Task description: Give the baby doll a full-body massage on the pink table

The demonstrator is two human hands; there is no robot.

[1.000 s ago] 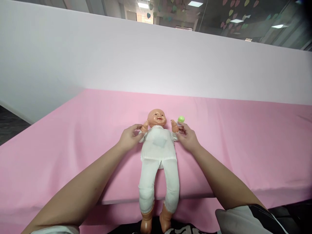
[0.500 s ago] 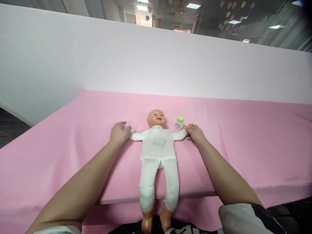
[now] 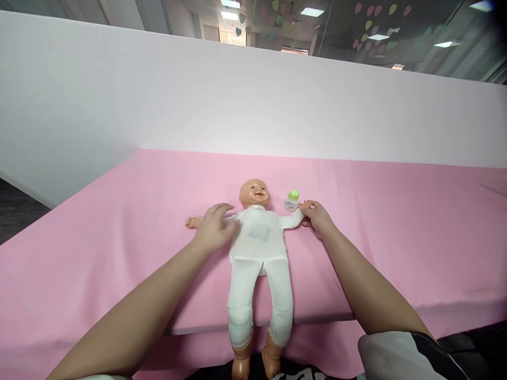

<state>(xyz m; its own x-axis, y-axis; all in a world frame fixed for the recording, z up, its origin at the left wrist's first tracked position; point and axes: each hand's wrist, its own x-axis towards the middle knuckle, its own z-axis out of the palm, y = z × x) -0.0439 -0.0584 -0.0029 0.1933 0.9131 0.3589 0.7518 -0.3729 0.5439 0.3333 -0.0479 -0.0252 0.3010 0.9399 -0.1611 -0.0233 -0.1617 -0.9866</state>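
Observation:
A baby doll (image 3: 259,237) in white cloth clothes lies on its back, head away from me and legs over the near edge of the pink-covered table. My left hand (image 3: 216,229) is over the doll's arm on the left, fingers spread, thumb beside its chest; whether it touches the sleeve I cannot tell. That arm's small plastic hand (image 3: 193,222) shows beyond my wrist. My right hand (image 3: 317,217) pinches the doll's other hand (image 3: 306,205) between thumb and fingers. Close to those fingers stands a small jar (image 3: 292,201) with a green lid.
Pink cloth (image 3: 396,227) covers the table and hangs down at the front. A white partition (image 3: 253,100) rises behind it and along the left side. Above is glass (image 3: 336,31) with heart-shaped stickers.
My left hand has slid right, from the doll's hand to its upper arm, uncovering that plastic hand. My right hand keeps its hold. The jar has not moved.

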